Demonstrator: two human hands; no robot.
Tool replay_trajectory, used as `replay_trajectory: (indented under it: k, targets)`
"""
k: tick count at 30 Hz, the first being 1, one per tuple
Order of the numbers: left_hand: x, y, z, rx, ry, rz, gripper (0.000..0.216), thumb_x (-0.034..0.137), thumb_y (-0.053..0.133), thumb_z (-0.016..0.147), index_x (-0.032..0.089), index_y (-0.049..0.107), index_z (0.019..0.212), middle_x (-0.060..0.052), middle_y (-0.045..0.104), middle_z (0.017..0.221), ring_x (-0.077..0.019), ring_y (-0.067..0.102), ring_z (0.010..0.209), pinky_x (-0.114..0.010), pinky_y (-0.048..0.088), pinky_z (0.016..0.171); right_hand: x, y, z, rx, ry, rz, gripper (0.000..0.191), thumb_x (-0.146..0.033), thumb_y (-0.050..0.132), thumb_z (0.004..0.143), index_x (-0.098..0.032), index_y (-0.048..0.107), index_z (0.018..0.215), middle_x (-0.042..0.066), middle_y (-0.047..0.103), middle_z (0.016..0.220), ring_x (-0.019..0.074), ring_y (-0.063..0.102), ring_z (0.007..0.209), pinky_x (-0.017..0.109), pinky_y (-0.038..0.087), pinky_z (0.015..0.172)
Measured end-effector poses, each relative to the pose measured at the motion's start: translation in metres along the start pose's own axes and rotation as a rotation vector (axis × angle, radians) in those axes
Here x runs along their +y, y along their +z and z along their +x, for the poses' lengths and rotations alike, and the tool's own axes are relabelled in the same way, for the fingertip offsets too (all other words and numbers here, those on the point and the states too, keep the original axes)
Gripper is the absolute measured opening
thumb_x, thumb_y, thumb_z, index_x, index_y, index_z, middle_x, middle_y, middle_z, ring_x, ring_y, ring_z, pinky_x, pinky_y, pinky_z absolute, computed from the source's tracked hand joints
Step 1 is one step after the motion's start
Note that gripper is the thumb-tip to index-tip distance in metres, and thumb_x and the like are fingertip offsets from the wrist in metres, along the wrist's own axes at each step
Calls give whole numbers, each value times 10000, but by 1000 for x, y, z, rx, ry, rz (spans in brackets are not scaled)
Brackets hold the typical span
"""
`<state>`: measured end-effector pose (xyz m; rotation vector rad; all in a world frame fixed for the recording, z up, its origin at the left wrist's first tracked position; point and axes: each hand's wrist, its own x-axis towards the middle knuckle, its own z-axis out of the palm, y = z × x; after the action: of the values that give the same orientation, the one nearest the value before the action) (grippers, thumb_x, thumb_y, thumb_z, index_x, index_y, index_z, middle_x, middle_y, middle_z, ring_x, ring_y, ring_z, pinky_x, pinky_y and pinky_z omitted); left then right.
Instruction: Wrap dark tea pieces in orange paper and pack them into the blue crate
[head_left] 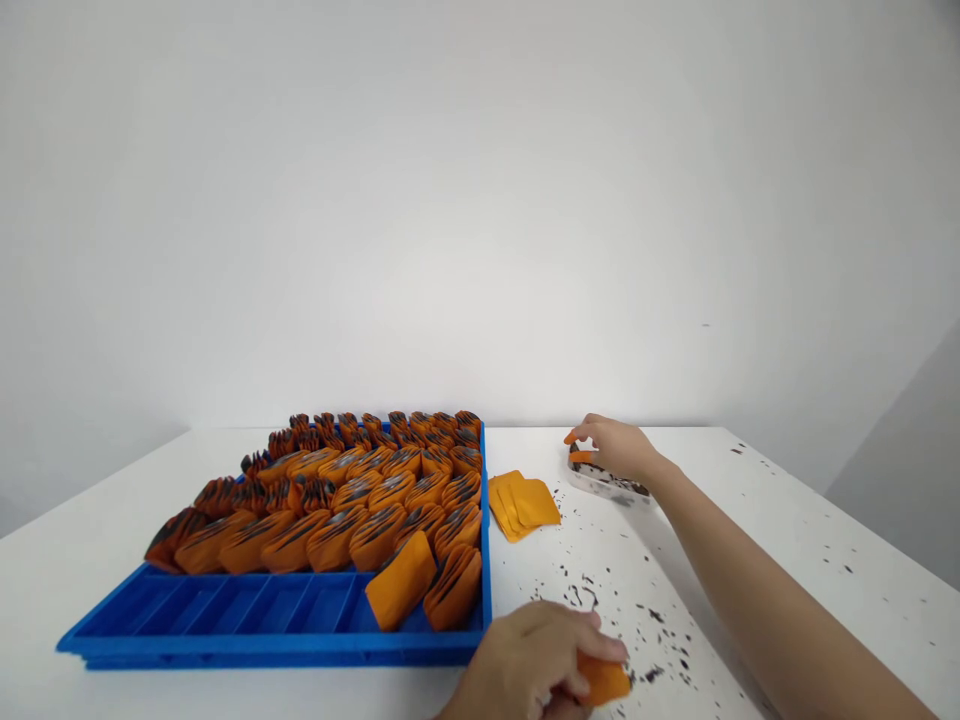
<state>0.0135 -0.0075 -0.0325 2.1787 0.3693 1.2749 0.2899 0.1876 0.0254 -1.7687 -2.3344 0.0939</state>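
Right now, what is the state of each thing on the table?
Blue tray: back rows full, front row mostly empty.
Filled orange pouches: upright in rows, dark contents showing.
Flat orange pouches: stacked right of the tray.
Clear container: open, partly filled.
Left hand: closed on one orange pouch.
Right hand: curled over the container; grip unclear.
Dark bits: scattered on the table.

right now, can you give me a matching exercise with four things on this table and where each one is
Things:
1. blue tray
2. flat orange pouches
3. clear dish
4. single orange pouch

Places:
a. under the right hand
b. gripped in the left hand
c. left part of the table
d. lying between tray and dish

Pairs: 1-c, 2-d, 3-a, 4-b
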Motion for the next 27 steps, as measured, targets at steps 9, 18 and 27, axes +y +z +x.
replay_trajectory:
  k: [9, 18, 27]
  targets:
    - [4, -1, 1, 21, -61, 90, 326, -63, 642, 766, 237, 564, 869, -15, 870, 1038, -191, 834, 888, -237, 663, 741, 7, -5, 1, -22, 33, 35, 266, -465, 784, 861, -299, 807, 1068, 45, 774, 1156, 228, 712, 932, 300, 452, 661]
    - [7, 0, 3, 68, -63, 135, 326, -30, 641, 755, 242, 490, 854, 10, 866, 992, -177, 806, 786, -213, 581, 639, 11, -4, -1, -41, 19, -6, 285, -256, 787, 813, -278, 767, 1097, 46, 758, 1178, 230, 717, 984, 292, 475, 689]
    - [-1, 0, -10, 19, -197, 29, 542, -150, 612, 635, 228, 689, 1016, -61, 807, 1032, -188, 764, 810, -226, 618, 631, 13, 0, -2, 6, -15, -102, 452, -265, 851, 775, -297, 742, 1213, 90, 657, 1319, 302, 643, 1193, 320, 491, 714]
